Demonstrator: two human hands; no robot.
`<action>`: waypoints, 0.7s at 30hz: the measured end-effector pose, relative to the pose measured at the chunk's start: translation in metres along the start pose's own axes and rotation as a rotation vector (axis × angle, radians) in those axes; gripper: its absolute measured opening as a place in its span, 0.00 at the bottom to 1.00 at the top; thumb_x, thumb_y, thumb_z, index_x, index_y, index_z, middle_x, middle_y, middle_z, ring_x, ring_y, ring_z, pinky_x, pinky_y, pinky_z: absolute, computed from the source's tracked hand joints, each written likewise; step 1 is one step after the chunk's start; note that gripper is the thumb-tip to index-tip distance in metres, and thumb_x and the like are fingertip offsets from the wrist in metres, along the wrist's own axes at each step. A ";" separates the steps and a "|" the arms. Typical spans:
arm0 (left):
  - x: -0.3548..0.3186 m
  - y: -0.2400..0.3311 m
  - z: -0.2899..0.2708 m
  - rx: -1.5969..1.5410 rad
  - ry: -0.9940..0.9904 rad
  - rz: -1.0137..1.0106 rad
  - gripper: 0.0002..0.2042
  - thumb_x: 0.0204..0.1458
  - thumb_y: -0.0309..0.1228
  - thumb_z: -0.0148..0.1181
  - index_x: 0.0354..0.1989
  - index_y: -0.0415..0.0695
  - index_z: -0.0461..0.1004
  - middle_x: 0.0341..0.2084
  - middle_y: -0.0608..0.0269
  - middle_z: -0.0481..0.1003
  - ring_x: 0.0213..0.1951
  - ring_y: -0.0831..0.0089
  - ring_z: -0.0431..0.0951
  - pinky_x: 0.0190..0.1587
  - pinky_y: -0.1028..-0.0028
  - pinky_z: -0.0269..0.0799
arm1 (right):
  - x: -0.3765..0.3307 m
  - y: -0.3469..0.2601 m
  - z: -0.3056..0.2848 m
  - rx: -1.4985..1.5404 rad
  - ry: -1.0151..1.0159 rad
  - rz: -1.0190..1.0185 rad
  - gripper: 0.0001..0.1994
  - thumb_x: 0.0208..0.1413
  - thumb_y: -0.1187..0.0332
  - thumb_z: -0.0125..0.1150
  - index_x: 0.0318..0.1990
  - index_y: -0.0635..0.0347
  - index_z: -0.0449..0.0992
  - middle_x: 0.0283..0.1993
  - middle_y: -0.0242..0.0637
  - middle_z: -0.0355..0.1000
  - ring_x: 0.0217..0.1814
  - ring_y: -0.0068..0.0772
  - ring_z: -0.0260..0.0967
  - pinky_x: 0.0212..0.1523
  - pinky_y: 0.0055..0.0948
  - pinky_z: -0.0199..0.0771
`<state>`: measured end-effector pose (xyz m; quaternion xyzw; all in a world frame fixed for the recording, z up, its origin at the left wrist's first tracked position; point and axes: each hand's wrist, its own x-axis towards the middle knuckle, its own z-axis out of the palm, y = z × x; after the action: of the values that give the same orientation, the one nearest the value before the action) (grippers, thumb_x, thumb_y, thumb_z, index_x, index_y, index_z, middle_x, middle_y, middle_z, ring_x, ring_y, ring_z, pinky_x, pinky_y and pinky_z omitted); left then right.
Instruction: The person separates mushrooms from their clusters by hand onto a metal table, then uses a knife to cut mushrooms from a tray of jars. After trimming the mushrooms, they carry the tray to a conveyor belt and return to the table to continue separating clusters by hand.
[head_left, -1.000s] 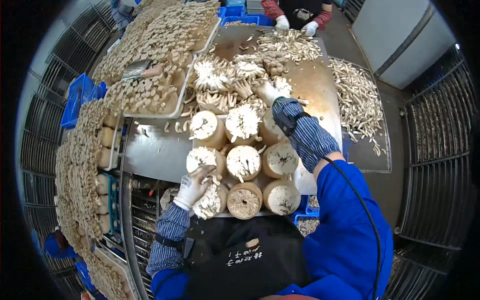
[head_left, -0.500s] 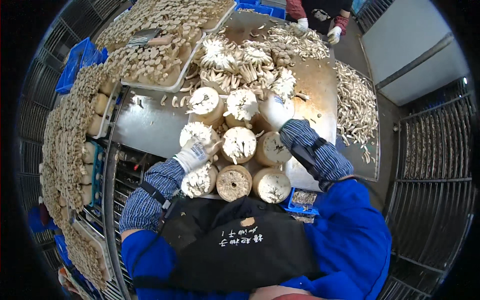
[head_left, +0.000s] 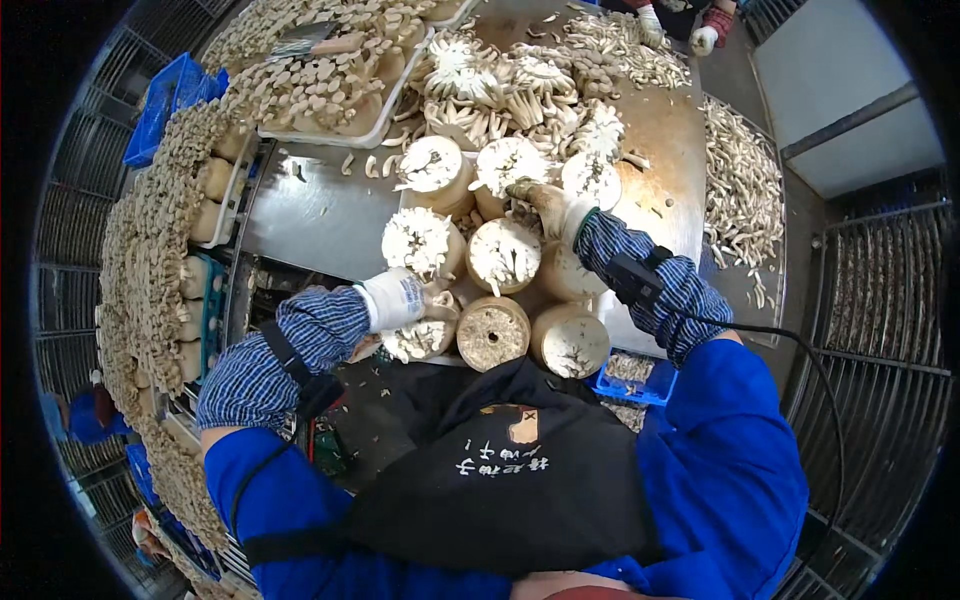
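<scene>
Steel counter (head_left: 310, 215), near edge: nine round mushroom blocks in three rows. My left hand (head_left: 400, 298), gloved, fingers curled onto the near-left block (head_left: 418, 338). My right hand (head_left: 545, 205), gloved, fingers closed on the far-row middle block (head_left: 508, 165). Cut mushrooms (head_left: 520, 85) heaped along the far edge. Tray (head_left: 330, 85) of stems at the far-left corner.
</scene>
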<state>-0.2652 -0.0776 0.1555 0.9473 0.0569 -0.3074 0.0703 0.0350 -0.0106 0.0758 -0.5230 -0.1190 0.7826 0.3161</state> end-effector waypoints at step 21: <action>-0.017 0.015 0.098 -1.503 0.747 -0.946 0.10 0.50 0.20 0.58 0.41 0.35 0.68 0.30 0.64 0.72 0.33 0.79 0.70 0.38 0.79 0.69 | -0.201 0.441 -0.300 0.246 1.213 -0.492 0.07 0.58 0.64 0.60 0.31 0.54 0.73 0.23 0.25 0.66 0.22 0.17 0.59 0.20 0.22 0.58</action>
<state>-0.3329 -0.1096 0.0879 0.5704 0.6338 0.1342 0.5049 0.1910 -0.5184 -0.1303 -0.7883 0.0541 0.2623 0.5539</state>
